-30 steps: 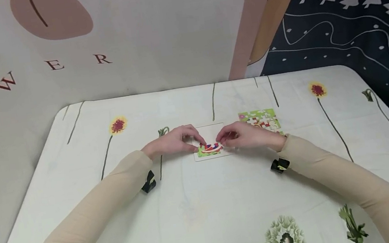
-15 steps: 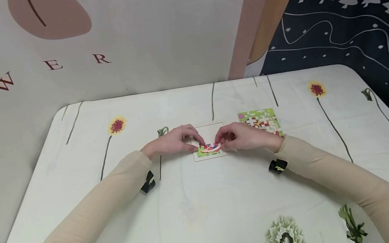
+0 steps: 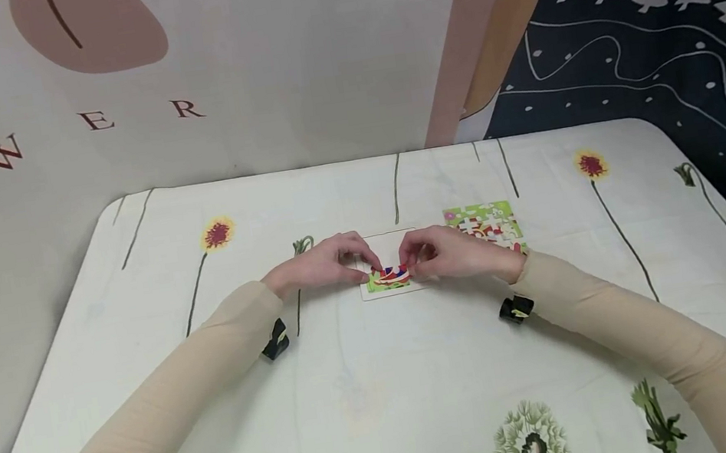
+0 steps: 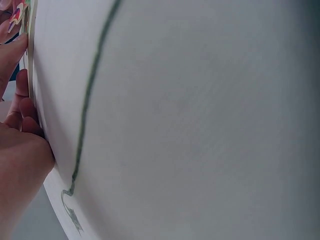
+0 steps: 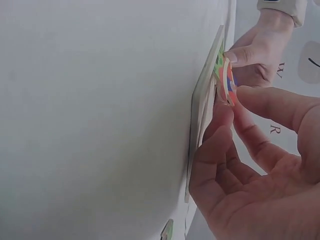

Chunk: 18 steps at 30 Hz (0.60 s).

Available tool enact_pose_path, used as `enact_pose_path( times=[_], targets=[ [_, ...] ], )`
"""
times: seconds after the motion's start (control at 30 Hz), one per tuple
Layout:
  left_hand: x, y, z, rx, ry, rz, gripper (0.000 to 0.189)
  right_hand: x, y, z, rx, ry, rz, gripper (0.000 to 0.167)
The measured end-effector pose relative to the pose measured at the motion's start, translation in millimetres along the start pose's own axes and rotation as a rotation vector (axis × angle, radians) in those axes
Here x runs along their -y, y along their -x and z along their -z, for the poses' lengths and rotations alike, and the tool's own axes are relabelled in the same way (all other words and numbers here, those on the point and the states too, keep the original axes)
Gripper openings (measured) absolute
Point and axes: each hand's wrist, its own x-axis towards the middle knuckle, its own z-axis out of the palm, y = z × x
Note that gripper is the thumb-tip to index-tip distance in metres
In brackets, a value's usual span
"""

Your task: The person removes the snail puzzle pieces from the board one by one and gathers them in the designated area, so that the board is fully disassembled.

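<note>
A small joined strip of jigsaw pieces (image 3: 390,278), green, red, blue and white, lies over the lower half of a pale puzzle board (image 3: 389,243). At its left end, my left hand (image 3: 333,260) holds it between thumb and fingers. My right hand (image 3: 455,250) pinches the right end between thumb and finger. From the right wrist view, the jigsaw strip (image 5: 227,82) tilts up off the board (image 5: 202,102) at that end, and the left thumb (image 5: 241,56) presses its far end. In the left wrist view, fingers of the left hand (image 4: 22,150) rest along the board's edge.
Several more jigsaw pieces (image 3: 481,216), mostly green with red and white, lie together right of the board, partly behind my right hand. The white tablecloth (image 3: 384,378) carries printed flowers. A patterned fabric wall (image 3: 313,71) stands behind the table's far edge.
My right hand has shifted slightly left, toward the left hand, with the right end of the jigsaw strip. The left hand has barely moved.
</note>
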Motion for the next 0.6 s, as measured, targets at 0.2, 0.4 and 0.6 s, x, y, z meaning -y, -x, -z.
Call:
enact_pose_path(
  times=[0.2, 0.4, 0.6],
  targets=[
    [0.2, -0.2, 0.1, 0.000, -0.003, -0.002, 0.024, -1.2, -3.3, -3.2, -0.014, -0.023, -0.007, 0.007],
    [-0.2, -0.2, 0.2, 0.002, -0.007, 0.001, 0.024, 0.4, -3.7, -4.2, -0.034, -0.027, -0.004, 0.005],
    [-0.4, 0.1, 0.1, 0.005, -0.009, 0.015, 0.024, 1.5, -0.6, -1.8, -0.070, -0.034, -0.018, 0.006]
  ],
)
